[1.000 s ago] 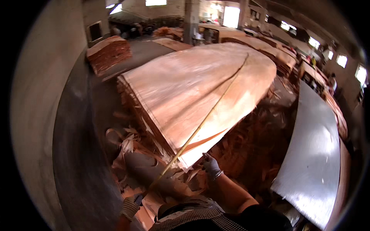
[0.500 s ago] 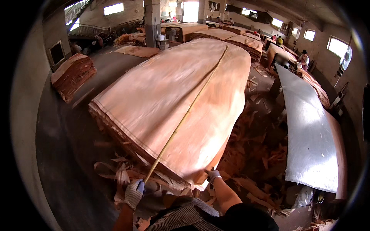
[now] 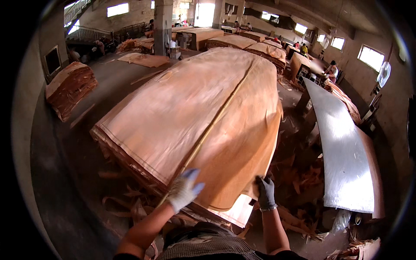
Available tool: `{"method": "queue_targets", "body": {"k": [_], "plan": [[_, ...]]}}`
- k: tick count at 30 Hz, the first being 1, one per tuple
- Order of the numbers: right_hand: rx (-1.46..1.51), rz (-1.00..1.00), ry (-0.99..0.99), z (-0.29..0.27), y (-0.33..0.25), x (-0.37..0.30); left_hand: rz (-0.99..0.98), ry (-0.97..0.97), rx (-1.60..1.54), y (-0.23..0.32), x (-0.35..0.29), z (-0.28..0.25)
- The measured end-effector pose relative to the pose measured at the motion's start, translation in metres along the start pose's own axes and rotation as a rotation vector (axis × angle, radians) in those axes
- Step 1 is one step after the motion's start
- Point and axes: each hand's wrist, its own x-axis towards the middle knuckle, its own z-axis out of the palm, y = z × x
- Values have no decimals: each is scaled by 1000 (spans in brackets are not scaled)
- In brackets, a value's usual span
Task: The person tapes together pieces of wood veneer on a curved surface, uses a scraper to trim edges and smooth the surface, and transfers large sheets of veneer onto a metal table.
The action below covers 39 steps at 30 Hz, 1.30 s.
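Observation:
A large stack of reddish-brown wood veneer sheets (image 3: 173,104) fills the middle of the view. Along its length lies a long thin bamboo pole (image 3: 221,110). My left hand (image 3: 184,190), in a pale glove with bluish fingertips, is open over the pole's near end, thumb and fingers apart; motion blurs it slightly. At the near right corner, my right hand (image 3: 266,193), in a grey glove with dark fingertips, is closed at the edge of the top veneer sheet (image 3: 234,182). That sheet's right part is raised and shaded, baring a paler sheet (image 3: 236,212) beneath.
A shiny metal sheet (image 3: 346,156) slopes at the right. Torn veneer scraps (image 3: 303,177) litter the floor between it and the stack. A smaller veneer pile (image 3: 71,89) stands at the left, a pillar (image 3: 163,30) beyond. Another person (image 3: 332,72) works at the far right.
My left hand has let go of the pole's end and moved up and right over the sheet. My right hand has shifted right, and the top sheet's right side has lifted and folded inward.

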Motion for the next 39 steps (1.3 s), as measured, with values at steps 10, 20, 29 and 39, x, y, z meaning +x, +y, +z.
{"method": "queue_targets", "body": {"k": [10,20,29,39], "plan": [[101,123,-320,187,11,-44,-150,-197,-910,-104,141,-20],[-296,474,-655,268,226,-120,-434,-186,-1139,-303,147,-159],[38,266,84,277,172,-149,-880,-30,-1272,-399,41,-169],[89,249,76,335,-27,-116,-806,-788,-1683,-363,-20,-141]]}}
